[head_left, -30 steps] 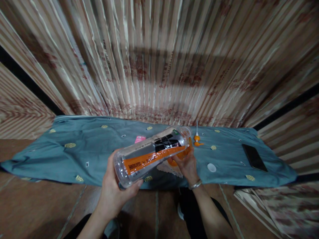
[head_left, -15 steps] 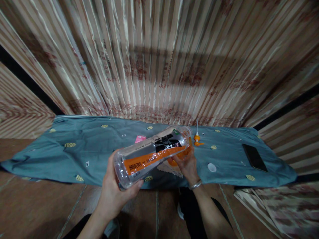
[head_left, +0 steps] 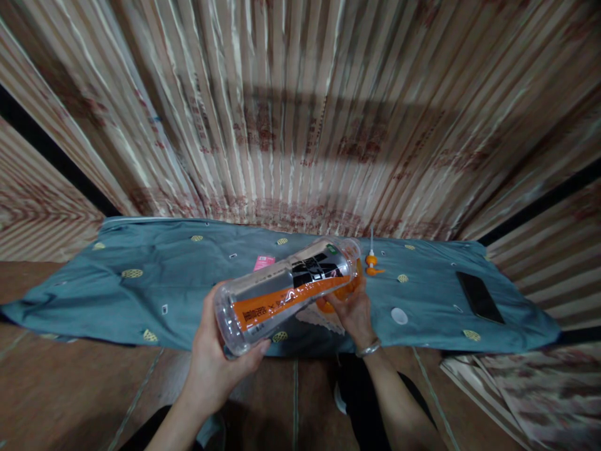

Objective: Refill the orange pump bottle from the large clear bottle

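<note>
A large clear plastic bottle [head_left: 282, 291] with an orange and black label lies tilted across the middle, its neck raised toward the upper right. My left hand [head_left: 218, 360] is closed around its base end. Beyond the neck my right hand [head_left: 353, 313] grips an orange translucent bottle [head_left: 346, 292], mostly hidden behind the clear one and my fingers. The two bottles' mouths seem close together; whether they touch I cannot tell. Just right of them rests an orange pump head [head_left: 371, 263] with a white tube. A pale cloth or tissue [head_left: 322, 321] lies underneath.
A teal patterned cloth [head_left: 183, 282] covers the low table. On it are a pink packet [head_left: 264, 262], a white round disc [head_left: 399, 316] and a dark phone [head_left: 479, 297] at the right. Striped curtains [head_left: 300, 125] hang behind, and black poles slant at both sides.
</note>
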Available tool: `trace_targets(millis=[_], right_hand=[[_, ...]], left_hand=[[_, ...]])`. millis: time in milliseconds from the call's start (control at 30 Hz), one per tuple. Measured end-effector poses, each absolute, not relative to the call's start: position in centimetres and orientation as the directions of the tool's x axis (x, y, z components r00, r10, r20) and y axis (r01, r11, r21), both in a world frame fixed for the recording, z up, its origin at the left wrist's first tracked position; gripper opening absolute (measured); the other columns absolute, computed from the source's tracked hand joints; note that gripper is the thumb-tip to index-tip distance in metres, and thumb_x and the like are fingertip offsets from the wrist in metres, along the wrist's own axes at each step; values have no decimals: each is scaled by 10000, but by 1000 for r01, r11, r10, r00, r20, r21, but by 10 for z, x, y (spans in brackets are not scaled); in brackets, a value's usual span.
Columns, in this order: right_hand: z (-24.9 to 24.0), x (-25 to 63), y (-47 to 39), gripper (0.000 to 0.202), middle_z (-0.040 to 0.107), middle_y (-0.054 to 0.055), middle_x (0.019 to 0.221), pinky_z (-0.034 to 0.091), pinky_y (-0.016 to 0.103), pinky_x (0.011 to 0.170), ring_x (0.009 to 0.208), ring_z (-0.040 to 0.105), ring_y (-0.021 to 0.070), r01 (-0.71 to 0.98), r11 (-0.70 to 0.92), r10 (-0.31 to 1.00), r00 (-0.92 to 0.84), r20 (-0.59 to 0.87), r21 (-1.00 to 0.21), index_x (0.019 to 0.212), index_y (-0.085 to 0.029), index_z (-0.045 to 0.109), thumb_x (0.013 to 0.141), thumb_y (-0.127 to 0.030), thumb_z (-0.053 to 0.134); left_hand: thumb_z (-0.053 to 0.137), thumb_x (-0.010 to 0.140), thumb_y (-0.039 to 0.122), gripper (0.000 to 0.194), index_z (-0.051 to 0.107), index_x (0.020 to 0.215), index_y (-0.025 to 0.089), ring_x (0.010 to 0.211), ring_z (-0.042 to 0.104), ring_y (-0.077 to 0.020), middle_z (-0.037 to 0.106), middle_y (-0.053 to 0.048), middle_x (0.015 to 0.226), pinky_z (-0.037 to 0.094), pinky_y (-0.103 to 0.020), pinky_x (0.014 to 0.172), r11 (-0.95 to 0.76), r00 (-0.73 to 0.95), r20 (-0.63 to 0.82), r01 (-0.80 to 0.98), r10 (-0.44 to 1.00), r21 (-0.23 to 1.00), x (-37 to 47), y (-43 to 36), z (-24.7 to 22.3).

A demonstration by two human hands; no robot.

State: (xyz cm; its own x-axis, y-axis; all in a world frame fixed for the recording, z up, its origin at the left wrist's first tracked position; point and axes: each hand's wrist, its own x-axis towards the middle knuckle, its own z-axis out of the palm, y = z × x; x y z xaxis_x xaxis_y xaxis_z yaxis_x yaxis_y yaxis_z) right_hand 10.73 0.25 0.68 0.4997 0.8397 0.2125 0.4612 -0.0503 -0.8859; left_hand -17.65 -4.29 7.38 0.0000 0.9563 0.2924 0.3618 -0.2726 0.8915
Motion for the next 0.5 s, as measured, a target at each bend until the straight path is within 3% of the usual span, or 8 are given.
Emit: trace_targets(millis=[500], right_hand=[[6, 108, 3, 692, 803, 131, 1061, 639, 479, 833, 977, 796, 370, 459, -50, 841, 498, 210, -887, 1160, -242, 519, 651, -619, 796]], left_hand=[[878, 741, 425, 862, 468, 1458, 181, 1243, 737, -351, 704, -161, 1355, 609, -494, 1067, -273, 6, 288, 342, 958, 899, -175, -44, 76]])
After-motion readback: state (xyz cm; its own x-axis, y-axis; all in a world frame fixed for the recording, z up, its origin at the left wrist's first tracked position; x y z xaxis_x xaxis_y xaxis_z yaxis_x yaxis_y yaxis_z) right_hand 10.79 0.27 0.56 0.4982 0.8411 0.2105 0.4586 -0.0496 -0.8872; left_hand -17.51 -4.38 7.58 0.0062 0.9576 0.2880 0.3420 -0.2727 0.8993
